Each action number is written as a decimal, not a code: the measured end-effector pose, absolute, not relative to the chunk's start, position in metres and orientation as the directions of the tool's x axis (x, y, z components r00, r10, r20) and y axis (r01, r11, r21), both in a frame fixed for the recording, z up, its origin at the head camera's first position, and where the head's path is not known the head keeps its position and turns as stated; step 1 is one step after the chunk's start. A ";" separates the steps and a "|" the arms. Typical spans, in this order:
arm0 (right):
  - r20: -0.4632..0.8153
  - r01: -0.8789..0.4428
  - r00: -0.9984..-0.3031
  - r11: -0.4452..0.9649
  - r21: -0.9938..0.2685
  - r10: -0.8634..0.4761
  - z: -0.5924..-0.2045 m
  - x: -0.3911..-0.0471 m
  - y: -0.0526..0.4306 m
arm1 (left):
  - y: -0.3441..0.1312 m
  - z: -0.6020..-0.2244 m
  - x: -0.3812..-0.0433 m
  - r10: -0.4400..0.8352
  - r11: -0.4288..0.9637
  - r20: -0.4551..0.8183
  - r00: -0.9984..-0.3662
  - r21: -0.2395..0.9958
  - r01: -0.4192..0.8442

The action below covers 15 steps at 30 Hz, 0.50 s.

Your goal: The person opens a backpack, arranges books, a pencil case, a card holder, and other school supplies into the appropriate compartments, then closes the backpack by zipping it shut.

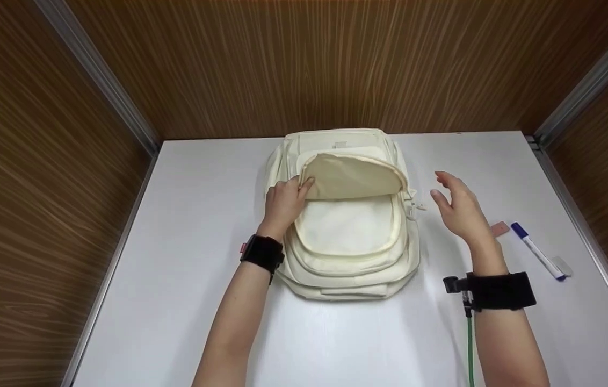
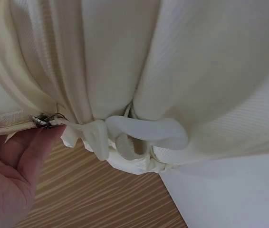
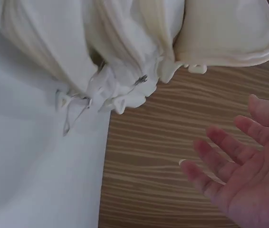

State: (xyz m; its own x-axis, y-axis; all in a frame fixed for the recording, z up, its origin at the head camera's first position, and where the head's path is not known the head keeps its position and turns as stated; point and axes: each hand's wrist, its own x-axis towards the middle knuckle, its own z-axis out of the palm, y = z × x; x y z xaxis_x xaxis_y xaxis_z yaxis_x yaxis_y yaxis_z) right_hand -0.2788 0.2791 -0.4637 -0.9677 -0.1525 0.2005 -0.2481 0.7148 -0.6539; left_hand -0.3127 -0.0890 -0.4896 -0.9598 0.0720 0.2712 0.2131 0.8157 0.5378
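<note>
A cream backpack (image 1: 352, 279) lies on the white table, its front pocket unzipped. My left hand (image 1: 285, 204) pinches the left edge of the pocket's flap (image 1: 355, 177), which is folded up and shows its lining. In the left wrist view, the left fingers (image 2: 42, 152) are at the zipper edge, right by a metal zipper slider (image 2: 43, 121). To the right of the backpack, my right hand (image 1: 460, 209) hovers with fingers spread and nothing in it. Its loosely extended fingers (image 3: 222, 161) show apart from the bag in the right wrist view.
Right of the backpack lie a pink block (image 1: 499, 229), a white marker (image 1: 537, 251) with blue ends and a small translucent grey piece (image 1: 563, 266). Wood-grain panels (image 1: 336, 70) enclose the table at the back and sides. A green cable (image 1: 470, 349) runs from the right wrist strap.
</note>
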 end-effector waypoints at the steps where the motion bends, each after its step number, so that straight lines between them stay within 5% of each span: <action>1: 0.177 -0.215 -0.976 0.726 -0.653 -0.130 -0.467 -0.279 0.285 | -0.089 -0.489 -0.313 0.067 0.816 0.263 -0.962 0.540 0.205; 15: -0.205 0.230 -0.967 0.856 -0.463 0.149 -0.517 -0.271 0.370 | -0.087 -0.485 -0.319 0.023 0.810 0.169 -0.985 0.574 0.117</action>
